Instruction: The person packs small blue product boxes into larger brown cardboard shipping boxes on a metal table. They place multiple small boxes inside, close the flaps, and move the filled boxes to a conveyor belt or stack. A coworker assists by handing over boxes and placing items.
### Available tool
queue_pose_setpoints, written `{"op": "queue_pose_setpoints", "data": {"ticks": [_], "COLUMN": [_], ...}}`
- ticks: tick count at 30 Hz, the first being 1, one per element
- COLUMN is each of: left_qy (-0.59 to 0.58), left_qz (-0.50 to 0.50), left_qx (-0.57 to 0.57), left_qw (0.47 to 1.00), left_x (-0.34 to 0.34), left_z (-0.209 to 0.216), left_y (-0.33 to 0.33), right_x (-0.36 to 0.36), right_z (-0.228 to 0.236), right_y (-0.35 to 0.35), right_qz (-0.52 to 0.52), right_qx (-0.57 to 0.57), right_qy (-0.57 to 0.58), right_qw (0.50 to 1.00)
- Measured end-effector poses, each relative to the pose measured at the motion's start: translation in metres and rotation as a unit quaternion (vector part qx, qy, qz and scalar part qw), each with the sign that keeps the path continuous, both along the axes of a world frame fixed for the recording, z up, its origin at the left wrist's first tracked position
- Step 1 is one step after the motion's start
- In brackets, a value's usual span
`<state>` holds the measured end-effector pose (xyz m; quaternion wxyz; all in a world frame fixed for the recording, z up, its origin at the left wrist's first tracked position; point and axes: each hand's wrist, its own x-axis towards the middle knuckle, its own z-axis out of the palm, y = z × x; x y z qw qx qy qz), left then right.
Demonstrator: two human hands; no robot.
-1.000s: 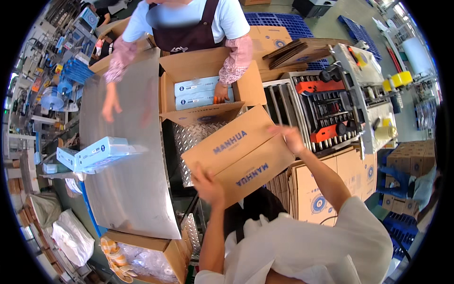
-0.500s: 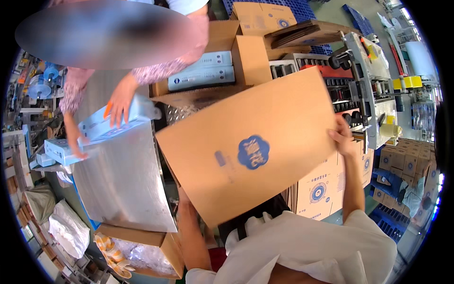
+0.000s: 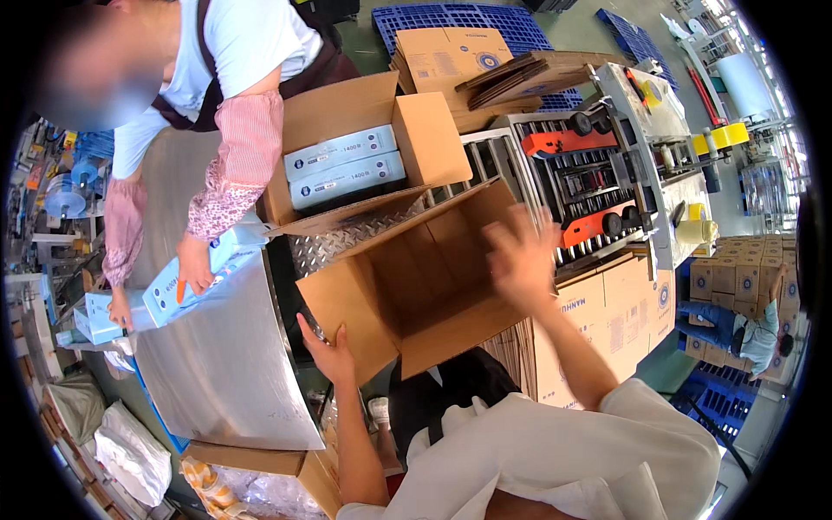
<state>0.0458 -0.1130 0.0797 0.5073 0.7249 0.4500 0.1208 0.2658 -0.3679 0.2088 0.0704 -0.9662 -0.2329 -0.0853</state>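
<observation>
An opened cardboard box [image 3: 351,299] is tilted in front of me, its bare brown inside facing up. My left hand [image 3: 331,354] grips the left flap, thumb over its face and fingers past the outer edge. Beside the right end of the box is my right hand [image 3: 524,264], smeared by motion, its fingers spread and nothing in them. Just beyond stands another open carton [image 3: 431,130] with two light-blue packs [image 3: 347,178] lying in it. Across the metal table, a co-worker's hands rest on more light-blue packs [image 3: 165,295].
The steel table [image 3: 225,364] lies to my left, with a carton of clear plastic [image 3: 260,490] below it. A roller conveyor with orange parts [image 3: 598,221] is at the right. Flattened cartons [image 3: 607,321] stand near my right arm; a blue pallet [image 3: 459,19] lies behind.
The box has gone from a closed, flat printed side to an opened shape with its inside showing. My right hand has left its edge. The co-worker has leaned left.
</observation>
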Motion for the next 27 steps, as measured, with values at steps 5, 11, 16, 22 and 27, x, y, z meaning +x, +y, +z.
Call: {"op": "queue_pose_setpoints", "data": {"ticks": [5, 11, 16, 22, 27], "left_qy": [0.325, 0.328, 0.33, 0.31, 0.059], "left_qz": [-0.225, -0.256, -0.257, -0.238, -0.201], "left_qx": [0.23, 0.091, 0.412, 0.354, 0.429], "left_qw": [0.889, 0.905, 0.81, 0.849, 0.879], "left_x": [0.061, 0.073, 0.039, -0.003, -0.011], "left_z": [-0.033, -0.051, -0.02, -0.045, -0.068], "left_y": [-0.07, -0.023, 0.104, 0.144, 0.144], "right_x": [0.065, 0.072, -0.017, -0.045, -0.006], "right_z": [-0.133, -0.192, -0.206, -0.276, -0.244], "right_y": [-0.173, -0.172, -0.003, 0.059, 0.065], "right_qz": [-0.037, -0.137, -0.096, -0.082, -0.052], "right_qx": [0.411, 0.089, 0.462, 0.514, 0.53], "right_qy": [0.374, 0.403, 0.557, 0.451, 0.487], "right_qw": [0.831, 0.901, 0.683, 0.725, 0.693]}}
